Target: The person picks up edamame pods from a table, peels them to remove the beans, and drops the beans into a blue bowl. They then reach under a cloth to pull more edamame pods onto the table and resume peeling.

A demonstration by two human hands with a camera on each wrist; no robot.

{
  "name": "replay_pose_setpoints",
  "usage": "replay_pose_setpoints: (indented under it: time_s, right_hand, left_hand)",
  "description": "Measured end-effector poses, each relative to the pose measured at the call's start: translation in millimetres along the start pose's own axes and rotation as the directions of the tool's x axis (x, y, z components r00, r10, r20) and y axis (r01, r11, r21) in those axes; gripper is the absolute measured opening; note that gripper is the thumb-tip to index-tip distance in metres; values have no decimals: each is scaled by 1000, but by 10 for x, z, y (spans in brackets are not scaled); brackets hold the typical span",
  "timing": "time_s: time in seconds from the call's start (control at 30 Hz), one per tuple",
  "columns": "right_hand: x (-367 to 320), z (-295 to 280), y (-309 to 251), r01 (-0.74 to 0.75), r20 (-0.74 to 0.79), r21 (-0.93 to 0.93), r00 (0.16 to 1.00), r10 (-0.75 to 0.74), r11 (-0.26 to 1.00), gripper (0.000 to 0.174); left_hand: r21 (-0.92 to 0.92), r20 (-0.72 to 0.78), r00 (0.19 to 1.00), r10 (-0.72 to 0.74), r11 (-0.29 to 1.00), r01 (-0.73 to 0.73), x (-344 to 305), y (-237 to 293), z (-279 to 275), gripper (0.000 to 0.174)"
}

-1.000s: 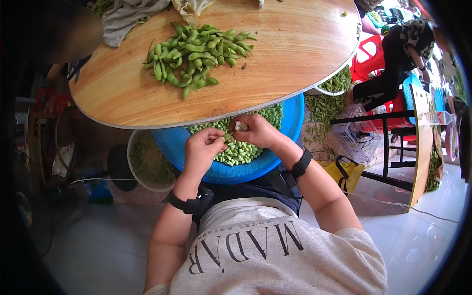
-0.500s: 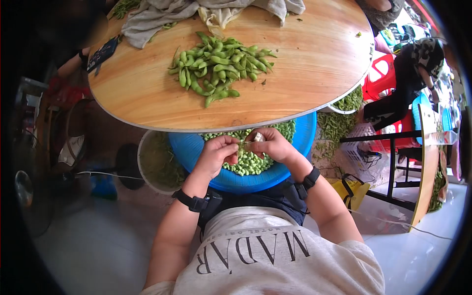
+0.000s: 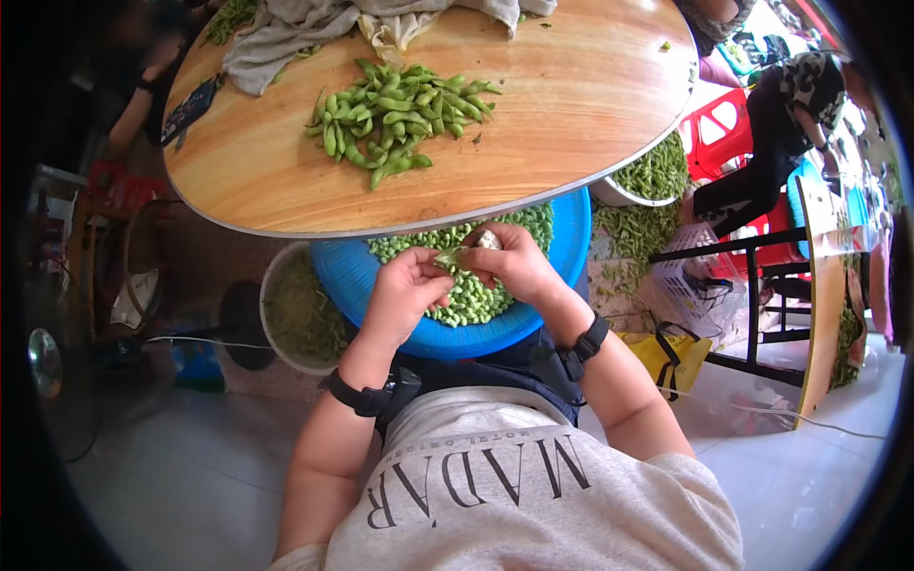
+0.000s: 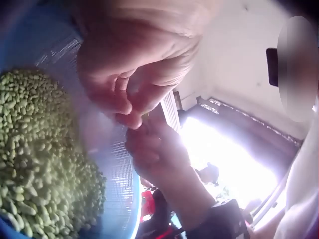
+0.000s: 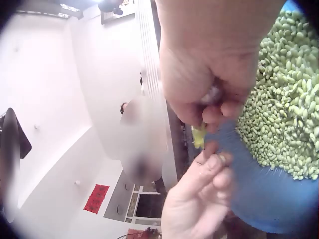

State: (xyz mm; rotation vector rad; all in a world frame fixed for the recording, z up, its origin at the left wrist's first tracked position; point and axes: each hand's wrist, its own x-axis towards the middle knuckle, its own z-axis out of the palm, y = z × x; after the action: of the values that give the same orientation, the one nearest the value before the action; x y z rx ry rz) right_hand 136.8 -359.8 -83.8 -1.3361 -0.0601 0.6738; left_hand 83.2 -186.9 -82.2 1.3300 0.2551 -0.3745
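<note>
Over the blue basin (image 3: 571,233) of shelled green soybeans (image 3: 476,300), my two hands meet at a soybean pod (image 3: 451,256). My right hand (image 3: 516,268) pinches the pod by one end, its thumb bearing a whitish wrap (image 3: 488,240). At the other end are the curled fingertips of my left hand (image 3: 407,293). The right wrist view has the pale green pod (image 5: 199,136) sticking out below the right fingers, just above the left fingertips (image 5: 215,162). Mostly hidden by the fingers in the left wrist view, the pod shows as a small yellow-green bit (image 4: 145,115).
A round wooden table (image 3: 552,114) overhangs the basin's far side and bears a heap of pods (image 3: 395,119) and grey cloth (image 3: 286,43). A pale bucket (image 3: 295,352) stands left. On the right are a tub of pods (image 3: 657,171), a yellow bag (image 3: 666,357) and a seated person (image 3: 785,114).
The pod between my hands now looks broader and more spread than half a second ago. Both hands stay over the basin. The whole head view has shifted slightly.
</note>
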Motion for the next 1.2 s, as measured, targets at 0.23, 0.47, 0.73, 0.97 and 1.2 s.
replay_pose_setpoints:
  time_s: [0.23,0.47,0.73,0.97,1.2]
  right_hand:
    - [-411,-354,-191,23,-170,-430,980,-106,902,11]
    - [-1056,-1446,-269,-100,-516,-739,720,-464,666,23]
    - [-1450,-1881,-270,-462,-700,-695,611,-370,551,29]
    - [-1245,-1512,-443,-6,-577,-384,783,-235,923,20]
    - [-691,-198,-855,141,98,-32,986,-137,990,25]
  left_hand:
    - [730,-25,846,532,588,-348,-182,268,-31,13]
    - [884,-307,731,609,466,-17,319,1094,-377,27]
    - [795,-436,793,426,596,117,493,1334,-372,20]
    - [252,-307,918,250,952,-175,158,1243,-455,17]
    - [236,-145,960,240,950,-203,-382,1044,112,19]
